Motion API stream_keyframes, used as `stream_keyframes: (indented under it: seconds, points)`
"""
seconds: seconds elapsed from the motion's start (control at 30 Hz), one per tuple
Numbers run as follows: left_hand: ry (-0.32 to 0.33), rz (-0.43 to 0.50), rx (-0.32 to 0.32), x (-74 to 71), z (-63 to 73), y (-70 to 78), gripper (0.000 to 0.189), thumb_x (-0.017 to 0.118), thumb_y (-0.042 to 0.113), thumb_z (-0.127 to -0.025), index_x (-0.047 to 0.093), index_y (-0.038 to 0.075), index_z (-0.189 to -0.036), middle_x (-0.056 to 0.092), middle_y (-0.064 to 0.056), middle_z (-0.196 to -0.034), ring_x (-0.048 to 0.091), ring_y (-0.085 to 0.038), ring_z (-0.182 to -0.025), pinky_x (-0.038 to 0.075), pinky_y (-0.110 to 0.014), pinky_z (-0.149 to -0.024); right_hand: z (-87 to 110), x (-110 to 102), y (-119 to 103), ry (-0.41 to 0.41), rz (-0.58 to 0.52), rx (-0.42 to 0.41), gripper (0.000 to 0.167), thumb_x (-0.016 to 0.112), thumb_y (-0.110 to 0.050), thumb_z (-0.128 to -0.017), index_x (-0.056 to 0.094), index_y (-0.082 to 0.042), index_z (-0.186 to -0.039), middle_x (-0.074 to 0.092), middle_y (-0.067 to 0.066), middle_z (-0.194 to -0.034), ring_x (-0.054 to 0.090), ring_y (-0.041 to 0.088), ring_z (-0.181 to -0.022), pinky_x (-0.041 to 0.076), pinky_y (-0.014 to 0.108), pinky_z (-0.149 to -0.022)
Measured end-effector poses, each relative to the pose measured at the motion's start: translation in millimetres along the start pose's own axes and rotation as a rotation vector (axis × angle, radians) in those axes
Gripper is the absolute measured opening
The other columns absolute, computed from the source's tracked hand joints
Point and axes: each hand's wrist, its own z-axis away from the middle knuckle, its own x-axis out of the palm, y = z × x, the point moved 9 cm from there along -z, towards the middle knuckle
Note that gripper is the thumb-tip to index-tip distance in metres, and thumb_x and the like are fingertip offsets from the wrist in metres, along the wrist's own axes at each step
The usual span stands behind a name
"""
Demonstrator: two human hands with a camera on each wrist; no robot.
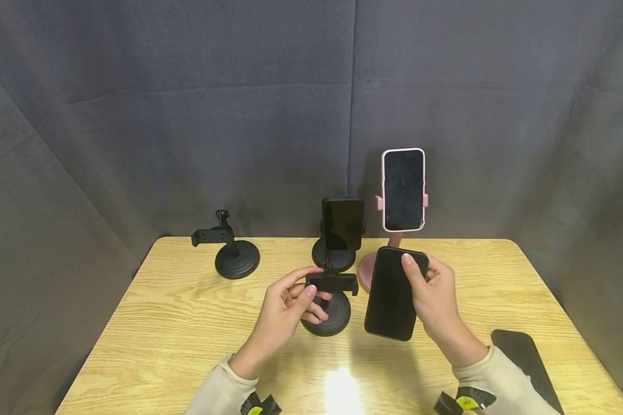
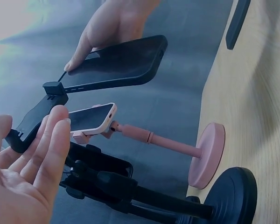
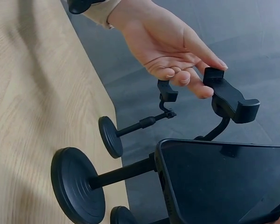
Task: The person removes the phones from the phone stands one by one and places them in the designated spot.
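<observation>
In the head view, a black phone stand (image 1: 333,316) stands near the middle of the table, its phone clamp (image 1: 332,282) raised above the round base. My left hand (image 1: 280,305) pinches the left end of that clamp between thumb and fingers, seen also in the right wrist view on the clamp (image 3: 231,100). A black phone (image 1: 391,300) is in my right hand (image 1: 438,297), thumb on its screen side and fingers behind. The phone hangs tilted just right of the clamp. In the left wrist view the phone (image 2: 116,65) appears beyond the clamp's far end.
Behind stand a black stand holding a dark phone (image 1: 344,225) and a pink stand (image 1: 366,271) with a pink-rimmed phone (image 1: 404,190). Another black stand (image 1: 237,259) is back left. A dark phone (image 1: 526,363) lies at front right. Grey curtains (image 1: 239,115) surround the table.
</observation>
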Motion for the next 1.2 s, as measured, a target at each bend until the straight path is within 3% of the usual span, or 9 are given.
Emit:
stream_keyframes:
  seconds: [0.7, 0.9, 1.2]
  points:
    - [0.045, 0.085, 0.019, -1.5, 0.7, 0.1, 0.036, 0.051, 0.014, -0.107, 0.053, -0.011, -0.133, 0.065, -0.044, -0.099, 0.072, -0.003, -0.065, 0.063, -0.026, -0.063, 9.8, 6.5, 17.2, -0.034, 0.023, 0.037, 0.025, 0.054, -0.011, -0.105, 0.07, -0.015, -0.086, 0.076, -0.007, -0.074, 0.075, 0.01, -0.066, 0.061, 0.027, -0.058]
    - [0.089, 0.086, 0.053, -4.1, 0.6, 2.5, 0.034, 0.051, 0.013, -0.107, 0.054, -0.012, -0.129, 0.063, -0.045, -0.095, 0.072, -0.003, -0.065, 0.062, -0.025, -0.062, 10.2, 5.8, 18.3, -0.034, 0.028, 0.019, 0.025, 0.054, -0.009, -0.105, 0.07, -0.016, -0.087, 0.077, -0.008, -0.075, 0.075, 0.01, -0.066, 0.061, 0.026, -0.058]
    - [0.096, 0.055, 0.104, -9.1, -1.6, 7.4, 0.032, 0.05, 0.011, -0.107, 0.055, -0.013, -0.127, 0.065, -0.043, -0.092, 0.072, -0.003, -0.067, 0.063, -0.029, -0.062, 10.3, 3.9, 18.2, -0.043, 0.023, 0.022, 0.026, 0.053, -0.009, -0.105, 0.071, -0.017, -0.087, 0.077, -0.008, -0.076, 0.075, 0.01, -0.068, 0.062, 0.026, -0.06]
